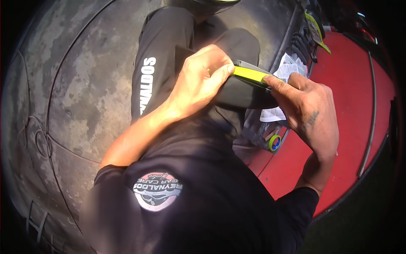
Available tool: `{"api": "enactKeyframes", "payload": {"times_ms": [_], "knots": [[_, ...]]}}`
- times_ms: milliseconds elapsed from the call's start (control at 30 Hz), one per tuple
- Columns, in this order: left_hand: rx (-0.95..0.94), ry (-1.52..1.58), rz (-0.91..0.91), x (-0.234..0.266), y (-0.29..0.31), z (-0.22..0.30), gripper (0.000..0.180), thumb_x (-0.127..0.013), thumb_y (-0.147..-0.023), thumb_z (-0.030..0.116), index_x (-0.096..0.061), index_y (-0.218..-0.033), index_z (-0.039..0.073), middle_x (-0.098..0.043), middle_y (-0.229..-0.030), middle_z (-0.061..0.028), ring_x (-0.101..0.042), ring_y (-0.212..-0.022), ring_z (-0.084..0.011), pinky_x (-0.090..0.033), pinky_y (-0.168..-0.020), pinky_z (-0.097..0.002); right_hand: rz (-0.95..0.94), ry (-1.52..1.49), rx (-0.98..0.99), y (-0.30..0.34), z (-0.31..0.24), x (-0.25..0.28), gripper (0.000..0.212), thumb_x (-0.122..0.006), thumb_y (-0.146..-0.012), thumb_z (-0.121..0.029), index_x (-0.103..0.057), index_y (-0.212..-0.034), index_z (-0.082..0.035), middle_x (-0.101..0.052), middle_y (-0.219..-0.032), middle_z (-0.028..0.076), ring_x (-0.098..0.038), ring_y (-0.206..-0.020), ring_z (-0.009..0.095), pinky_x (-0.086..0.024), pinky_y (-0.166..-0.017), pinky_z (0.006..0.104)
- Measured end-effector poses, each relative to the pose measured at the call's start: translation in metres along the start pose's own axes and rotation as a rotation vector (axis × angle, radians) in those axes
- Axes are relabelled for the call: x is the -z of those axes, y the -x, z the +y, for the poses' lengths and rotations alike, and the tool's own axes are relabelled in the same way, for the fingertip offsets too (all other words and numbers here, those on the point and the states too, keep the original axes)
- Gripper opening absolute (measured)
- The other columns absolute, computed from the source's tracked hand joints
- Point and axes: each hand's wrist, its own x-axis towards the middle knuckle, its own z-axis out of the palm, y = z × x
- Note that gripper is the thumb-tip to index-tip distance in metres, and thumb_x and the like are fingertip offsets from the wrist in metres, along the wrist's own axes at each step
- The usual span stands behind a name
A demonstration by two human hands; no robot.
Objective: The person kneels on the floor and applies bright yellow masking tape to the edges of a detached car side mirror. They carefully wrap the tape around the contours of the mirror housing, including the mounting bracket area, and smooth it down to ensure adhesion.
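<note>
A dark, smooth part (245, 96) with a grey edge rests across my lap. Bright yellow tape (252, 74) runs in a strip along its upper edge. My left hand (205, 76) pinches the strip's left end between thumb and fingers. At the other end, my right hand (306, 103) is closed, with its fingertips on the tape; what lies under its curled fingers is hidden. Printed paper sheets (292, 66) lie behind and below my right hand. Lower down, a roll of yellow-green tape (274, 142) stands on its side by the red panel.
A large red panel (342, 72) spreads out at the right, with a thin dark strip (371, 114) on it. Near the top right lies a dark piece with a bright yellow edge (317, 31). Thin cable (50, 97) loops over the stained grey floor (84, 84) at the left.
</note>
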Motion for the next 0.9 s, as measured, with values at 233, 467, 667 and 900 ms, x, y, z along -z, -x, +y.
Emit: {"api": "enactKeyframes", "payload": {"times_ms": [233,467,667,900], "knots": [[-0.124,-0.110,-0.003,0.005,-0.003,-0.011,0.012,-0.071,-0.098,0.009,-0.070,-0.097,-0.004,-0.065,-0.088,-0.0169,-0.065,-0.082,-0.0349,-0.052,-0.074,-0.0443,-0.158,0.128,0.005,-0.015,-0.019,0.000,0.019,-0.074,-0.095,-0.007,-0.082,-0.113,-0.009,-0.063,-0.072,0.013,-0.065,-0.059,0.032,-0.050,-0.054,0.0438],[-0.031,-0.164,-0.116,0.015,-0.006,-0.004,0.017,-0.072,-0.096,0.012,-0.072,-0.099,-0.005,-0.072,-0.097,-0.0147,-0.071,-0.094,-0.0286,-0.055,-0.086,-0.0383,-0.227,0.188,0.028,-0.019,-0.017,0.002,0.029,-0.073,-0.087,-0.010,-0.078,-0.115,-0.001,-0.071,-0.076,0.015,-0.074,-0.067,0.032,-0.057,-0.061,0.0446],[-0.030,-0.191,-0.114,0.012,-0.009,-0.002,0.020,-0.071,-0.095,0.014,-0.072,-0.098,-0.005,-0.071,-0.097,-0.0154,-0.071,-0.092,-0.0290,-0.056,-0.085,-0.0387,-0.235,0.269,0.043,-0.024,-0.015,0.000,0.032,-0.077,-0.078,-0.006,-0.080,-0.111,-0.003,-0.071,-0.074,0.018,-0.074,-0.067,0.035,-0.058,-0.060,0.0461],[-0.019,-0.209,-0.110,0.011,-0.008,0.000,0.019,-0.072,-0.095,0.013,-0.072,-0.098,-0.005,-0.072,-0.096,-0.0150,-0.071,-0.091,-0.0275,-0.056,-0.082,-0.0389,-0.209,0.283,0.054,-0.024,-0.014,-0.005,0.028,-0.075,-0.078,-0.005,-0.080,-0.106,-0.003,-0.071,-0.073,0.019,-0.074,-0.067,0.035,-0.059,-0.062,0.0459]]}}
